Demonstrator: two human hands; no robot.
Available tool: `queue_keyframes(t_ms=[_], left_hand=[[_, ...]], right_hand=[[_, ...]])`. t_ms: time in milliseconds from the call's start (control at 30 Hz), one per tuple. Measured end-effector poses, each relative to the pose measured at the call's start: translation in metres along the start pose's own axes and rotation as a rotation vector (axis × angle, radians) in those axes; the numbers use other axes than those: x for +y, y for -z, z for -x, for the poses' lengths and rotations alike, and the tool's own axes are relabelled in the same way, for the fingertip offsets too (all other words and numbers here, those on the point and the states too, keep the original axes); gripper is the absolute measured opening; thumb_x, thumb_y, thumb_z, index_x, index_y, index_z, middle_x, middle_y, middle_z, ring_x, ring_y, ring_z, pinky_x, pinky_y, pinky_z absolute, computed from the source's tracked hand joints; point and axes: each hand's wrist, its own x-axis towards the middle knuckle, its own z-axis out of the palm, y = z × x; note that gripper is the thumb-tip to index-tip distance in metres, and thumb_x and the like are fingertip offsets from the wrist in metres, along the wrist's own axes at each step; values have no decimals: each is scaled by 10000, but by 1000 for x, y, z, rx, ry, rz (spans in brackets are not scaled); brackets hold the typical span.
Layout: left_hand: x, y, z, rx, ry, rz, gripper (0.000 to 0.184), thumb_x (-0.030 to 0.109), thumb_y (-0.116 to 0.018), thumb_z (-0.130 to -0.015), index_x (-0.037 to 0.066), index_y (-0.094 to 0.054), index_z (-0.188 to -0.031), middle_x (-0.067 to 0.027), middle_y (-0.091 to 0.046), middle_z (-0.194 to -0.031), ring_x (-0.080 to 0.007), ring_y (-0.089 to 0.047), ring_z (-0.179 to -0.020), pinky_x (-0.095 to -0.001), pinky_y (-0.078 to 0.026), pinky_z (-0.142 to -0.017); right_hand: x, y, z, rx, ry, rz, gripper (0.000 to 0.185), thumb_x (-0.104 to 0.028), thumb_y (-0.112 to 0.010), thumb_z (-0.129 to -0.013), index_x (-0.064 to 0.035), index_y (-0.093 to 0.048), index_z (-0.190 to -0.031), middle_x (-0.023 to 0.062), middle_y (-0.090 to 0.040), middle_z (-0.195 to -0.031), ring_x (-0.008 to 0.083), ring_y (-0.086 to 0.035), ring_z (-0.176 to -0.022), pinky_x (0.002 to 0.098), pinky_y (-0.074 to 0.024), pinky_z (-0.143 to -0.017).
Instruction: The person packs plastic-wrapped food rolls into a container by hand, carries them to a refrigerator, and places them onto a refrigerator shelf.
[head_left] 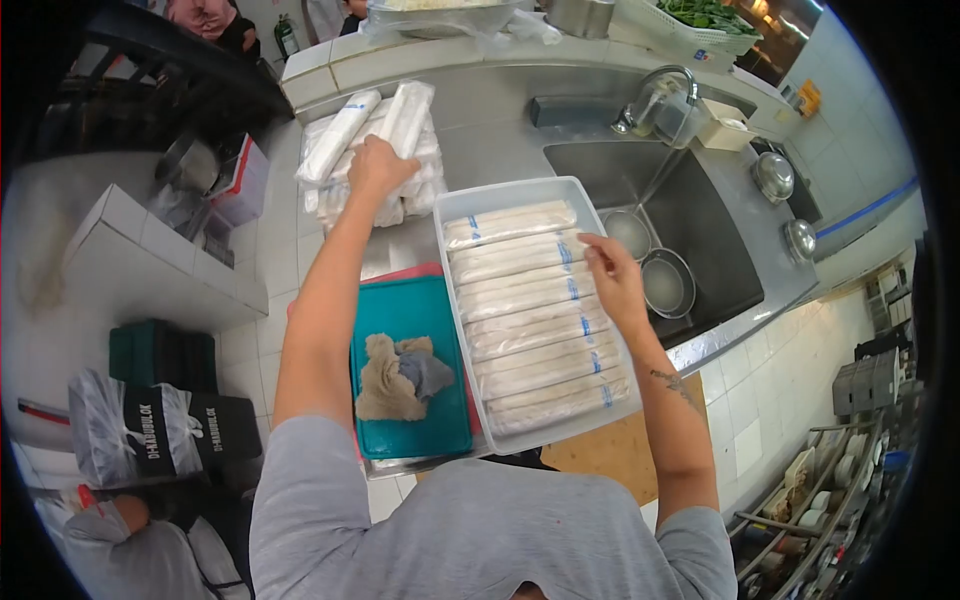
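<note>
A translucent white tub holds a row of several long wrapped packs with blue print. My right hand is at the tub's right side, thumb and fingers bent beside the ends of the upper packs; whether it grips anything is unclear. At the back left lies a pile of similar wrapped packs. My left hand is on the pile, its fingers round the lower end of one pack. Left of the tub, a crumpled cloth rests on a teal lid.
Right of the tub is a steel sink with a faucet and bowls. A basket of greens stands on the back ledge. Another person is at the lower left. A dish rack stands at the lower right.
</note>
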Motion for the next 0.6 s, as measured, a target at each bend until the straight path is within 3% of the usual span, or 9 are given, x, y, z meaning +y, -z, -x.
queue_keyframes(t_ms=[67, 167, 267, 367, 500, 600], left_hand=[[11, -1, 31, 71, -44, 63, 736, 369, -740, -619, -105, -468, -1112, -280, -557, -1086, -380, -580, -996, -433, -475, -836], [30, 4, 82, 88, -261, 174, 650, 330, -753, -639, -63, -448, -1058, -233, -531, -1060, -386, -550, -988, -461, -471, -818], [56, 0, 129, 95, -360, 279, 582, 259, -748, -622, -56, -462, -1019, -242, -526, -991, -400, -526, -951, -451, -449, -819], [71, -12, 168, 129, -485, 316, 608, 246, -780, -621, -42, -446, -1040, -224, -503, -987, -396, -507, -949, -448, -447, -803], [79, -2, 192, -47, -552, 335, 693, 306, -808, -634, -37, -428, -1101, -208, -486, -993, -384, -508, -970, -431, -459, -811], [79, 14, 174, -371, -468, 587, 777, 333, -806, -640, -22, -404, -1202, -233, -496, -1078, -377, -516, -1017, -409, -455, -846]], right_hand=[[-11, -16, -5, -137, -180, -357, 281, -156, -551, -919, -72, -599, -1182, 46, -619, -904, 116, -546, -784, 241, -435, -706], [-28, -39, -26, -256, -224, -590, 361, -169, -553, -916, -36, -534, -1251, 57, -619, -996, 123, -549, -850, 253, -435, -757], [-53, -66, -42, -126, -218, -890, 414, -185, -580, -903, -7, -484, -1265, 76, -589, -1078, 138, -544, -945, 266, -424, -792], [-67, -67, -48, -38, -446, -1062, 403, -135, -631, -869, 15, -470, -1206, 92, -546, -1123, 174, -532, -1027, 323, -426, -874], [-60, -54, -32, -72, -427, -1335, 369, -78, -605, -878, 11, -449, -1200, 100, -541, -1158, 226, -523, -1105, 408, -404, -973], [-49, -43, -24, -103, -380, -1372, 387, -85, -593, -891, 8, -430, -1230, 103, -530, -1173, 224, -523, -1108, 399, -408, -973]])
